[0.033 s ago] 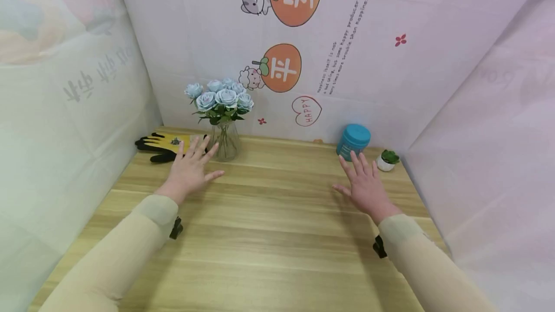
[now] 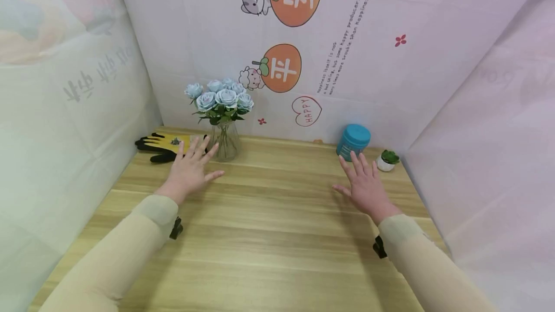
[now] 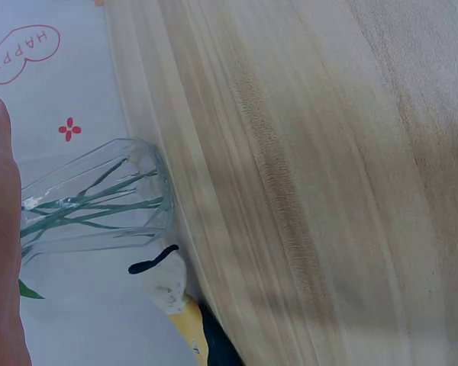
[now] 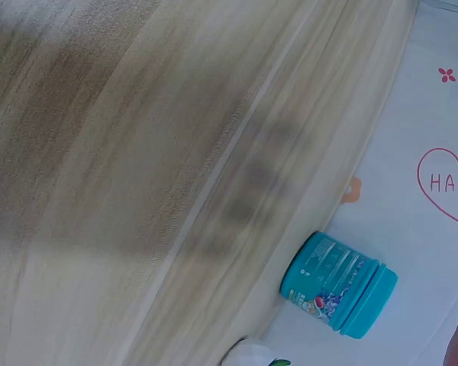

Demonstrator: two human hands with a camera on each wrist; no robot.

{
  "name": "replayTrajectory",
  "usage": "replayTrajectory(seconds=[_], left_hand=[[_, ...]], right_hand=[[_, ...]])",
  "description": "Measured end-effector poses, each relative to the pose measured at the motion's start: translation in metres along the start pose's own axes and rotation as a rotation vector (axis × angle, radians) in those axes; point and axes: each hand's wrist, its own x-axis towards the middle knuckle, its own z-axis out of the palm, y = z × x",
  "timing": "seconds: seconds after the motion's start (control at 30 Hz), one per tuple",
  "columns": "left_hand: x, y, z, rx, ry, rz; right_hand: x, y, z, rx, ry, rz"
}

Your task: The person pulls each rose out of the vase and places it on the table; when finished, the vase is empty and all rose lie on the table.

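Observation:
Fingers spread, my left hand (image 2: 187,173) hovers over the left part of the wooden table (image 2: 269,235), holding nothing. It overlaps the cuff end of a yellow and black work glove (image 2: 158,144) in the head view. Just beyond its fingertips stands a clear glass vase (image 2: 226,144) of pale blue roses (image 2: 220,96); the left wrist view shows green stems inside the vase (image 3: 99,202). My right hand (image 2: 366,190) is likewise spread and holds nothing. Its fingertips reach toward a teal lidded jar (image 2: 353,141), upright at the back, with a small potted succulent (image 2: 387,160) to its right.
Printed white cloth (image 2: 208,23) hangs behind the table, with more cloth at the left (image 2: 65,148) and right (image 2: 485,158) sides. The jar, vase, glove and succulent line the back edge. A dark strap piece (image 2: 379,247) sits under the right wrist.

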Motion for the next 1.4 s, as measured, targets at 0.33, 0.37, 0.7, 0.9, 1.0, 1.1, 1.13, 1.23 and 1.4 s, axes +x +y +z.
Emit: replayTrajectory(seconds=[0.33,0.37,0.7,0.9,1.0,1.1,1.13,1.23,1.4], left_hand=[[-0.005,0.000,-0.006,-0.004,-0.018,-0.018],[-0.005,0.000,-0.007,-0.010,-0.020,-0.021],[0.010,-0.019,0.002,-0.194,-0.039,-0.089],[0.043,-0.025,0.016,-0.499,-0.056,-0.169],[0.063,-0.022,0.022,-0.790,-0.058,-0.257],[0.078,-0.019,0.024,-1.041,-0.047,-0.349],[0.082,-0.018,0.023,-1.089,-0.039,-0.365],[0.093,-0.016,0.023,-1.202,-0.006,-0.403],[0.109,-0.015,0.028,-1.266,0.033,-0.455]], right_hand=[[0.000,0.000,-0.004,0.023,0.000,0.006],[0.001,0.000,-0.005,0.022,-0.003,0.009],[0.022,-0.016,-0.006,0.052,-0.066,0.013],[0.056,-0.049,0.008,0.130,-0.109,-0.035],[0.080,-0.070,0.023,0.191,-0.132,-0.040],[0.103,-0.094,0.035,0.276,-0.151,-0.013],[0.110,-0.103,0.037,0.336,-0.155,0.008],[0.129,-0.126,0.040,0.584,-0.156,0.073],[0.150,-0.152,0.040,0.927,-0.170,0.205]])
